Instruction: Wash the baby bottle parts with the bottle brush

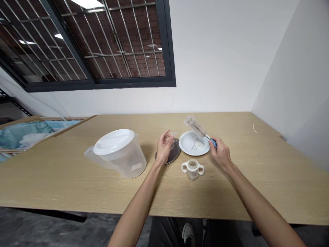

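My right hand [220,153] is closed around the blue handle of a bottle brush [195,126], whose pale bristles point up and left above a white plate [182,144]. A small round whitish piece [198,144] and a thin clear tube-like piece lie on that plate. My left hand [165,145] pinches a small clear plastic piece [174,133] over a dark round tray [175,153]; its exact kind is hard to make out. Between my forearms stands a small clear baby bottle [192,169] with two white handles and an uncovered top.
Left of my left hand stands a translucent pitcher [128,157] with a white lid. A wooden-edged crib [77,124] with teal and white cloth adjoins the table at the far left. A thin pale strip [254,129] lies at the right. Behind are a wall and a barred window.
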A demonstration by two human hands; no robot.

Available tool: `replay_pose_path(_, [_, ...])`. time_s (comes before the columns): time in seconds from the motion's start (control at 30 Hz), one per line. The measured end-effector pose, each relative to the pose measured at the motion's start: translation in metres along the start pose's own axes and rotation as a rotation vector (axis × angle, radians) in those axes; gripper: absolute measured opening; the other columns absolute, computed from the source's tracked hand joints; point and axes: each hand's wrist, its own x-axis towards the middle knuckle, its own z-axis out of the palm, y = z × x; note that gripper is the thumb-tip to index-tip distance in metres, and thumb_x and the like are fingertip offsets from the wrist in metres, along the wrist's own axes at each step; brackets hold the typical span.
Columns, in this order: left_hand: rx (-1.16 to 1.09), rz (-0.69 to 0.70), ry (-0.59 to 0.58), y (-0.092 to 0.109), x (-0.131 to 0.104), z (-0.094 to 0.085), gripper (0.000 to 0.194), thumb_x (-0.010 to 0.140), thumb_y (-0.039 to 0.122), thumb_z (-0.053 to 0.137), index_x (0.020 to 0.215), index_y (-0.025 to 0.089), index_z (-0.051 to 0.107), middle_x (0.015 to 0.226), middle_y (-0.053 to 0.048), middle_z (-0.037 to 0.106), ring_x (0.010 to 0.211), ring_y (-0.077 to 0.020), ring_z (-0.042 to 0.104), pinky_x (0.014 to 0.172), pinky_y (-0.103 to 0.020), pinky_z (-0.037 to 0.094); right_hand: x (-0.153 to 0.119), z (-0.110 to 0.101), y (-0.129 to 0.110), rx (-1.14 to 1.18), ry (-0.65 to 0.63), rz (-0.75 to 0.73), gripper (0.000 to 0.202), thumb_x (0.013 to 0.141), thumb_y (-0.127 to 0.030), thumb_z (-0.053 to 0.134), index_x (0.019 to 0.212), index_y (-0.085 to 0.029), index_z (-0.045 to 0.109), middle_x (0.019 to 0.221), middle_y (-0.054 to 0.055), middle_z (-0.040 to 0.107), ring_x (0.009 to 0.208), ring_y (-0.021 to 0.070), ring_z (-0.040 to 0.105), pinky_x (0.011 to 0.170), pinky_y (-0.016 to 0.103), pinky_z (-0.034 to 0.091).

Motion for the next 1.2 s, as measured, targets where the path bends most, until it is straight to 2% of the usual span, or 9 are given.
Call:
replay_pose_path(0.17, [-0.158,-0.091,0.025,0.002,-0.004,0.005,0.060,0.069,0.045,0.083,0.114,0.011,0.062,0.116,-0.013,0.063,0.095,-0.0143,0.064,0.093,-0.028,0.049,0.001,-0.002,-0.005,0.045,0.012,-0.067,0.019,0.098,-0.030,0.050,0.111,-0.017,0.057,0.100,0.005,0.065,0.088,0.0155,0.062,0.076,0.027,0.046])
replay_pose_path(0.27, [-0.236,-0.169,0.064,0.008,-0.008,0.010,0.056,0.063,0.038,0.088,0.104,0.009,0.063,0.104,-0.012,0.067,0.091,-0.0147,0.066,0.095,-0.031,0.050,0.000,-0.001,-0.011,0.095,0.019,-0.128,0.018,0.097,-0.026,0.053,0.113,-0.017,0.056,0.100,0.005,0.064,0.090,0.0144,0.062,0.079,0.026,0.047])
replay_pose_path(0.43, [-0.361,-0.229,0.096,0.019,-0.012,0.015,0.054,0.055,0.033,0.092,0.095,0.008,0.065,0.092,-0.009,0.069,0.083,-0.0142,0.068,0.090,-0.030,0.054,-0.003,0.003,-0.013,0.093,-0.074,-0.225,0.018,0.098,-0.023,0.052,0.114,-0.017,0.055,0.103,0.005,0.064,0.093,0.0152,0.063,0.079,0.026,0.048])
replay_pose_path(0.57, [-0.341,-0.240,0.120,0.023,-0.012,0.016,0.056,0.056,0.034,0.091,0.098,0.006,0.066,0.093,-0.011,0.070,0.082,-0.0142,0.068,0.085,-0.028,0.055,-0.003,0.004,-0.005,0.004,-0.054,-0.163,0.017,0.098,-0.026,0.052,0.111,-0.017,0.057,0.100,0.004,0.065,0.089,0.0162,0.063,0.075,0.028,0.047])
replay_pose_path(0.67, [-0.330,-0.253,0.113,0.023,-0.012,0.016,0.056,0.057,0.035,0.090,0.099,0.004,0.066,0.093,-0.012,0.070,0.082,-0.0147,0.069,0.086,-0.027,0.055,-0.002,0.003,-0.005,0.021,-0.011,-0.127,0.018,0.097,-0.026,0.054,0.112,-0.017,0.057,0.101,0.004,0.065,0.089,0.0162,0.063,0.077,0.027,0.048])
replay_pose_path(0.87, [-0.338,-0.238,0.113,0.022,-0.012,0.015,0.052,0.055,0.033,0.091,0.091,0.005,0.066,0.087,-0.010,0.070,0.078,-0.0142,0.068,0.083,-0.027,0.056,-0.002,0.002,-0.013,0.048,-0.049,-0.225,0.017,0.097,-0.023,0.053,0.112,-0.016,0.057,0.100,0.004,0.065,0.089,0.0147,0.063,0.077,0.026,0.047])
replay_pose_path(1.07, [-0.324,-0.168,0.115,0.023,-0.012,0.015,0.051,0.060,0.032,0.090,0.097,0.006,0.066,0.093,-0.012,0.071,0.082,-0.0153,0.069,0.085,-0.030,0.056,0.000,0.002,0.000,-0.053,0.000,-0.065,0.019,0.098,-0.030,0.052,0.108,-0.016,0.060,0.098,0.004,0.066,0.087,0.0170,0.064,0.074,0.028,0.046])
replay_pose_path(1.2, [-0.291,-0.124,0.091,0.024,-0.014,0.015,0.050,0.062,0.033,0.089,0.097,0.006,0.066,0.095,-0.012,0.070,0.084,-0.0158,0.069,0.087,-0.031,0.056,-0.001,0.002,-0.007,-0.024,-0.045,-0.125,0.018,0.098,-0.028,0.052,0.110,-0.017,0.059,0.100,0.003,0.066,0.087,0.0154,0.064,0.073,0.027,0.046])
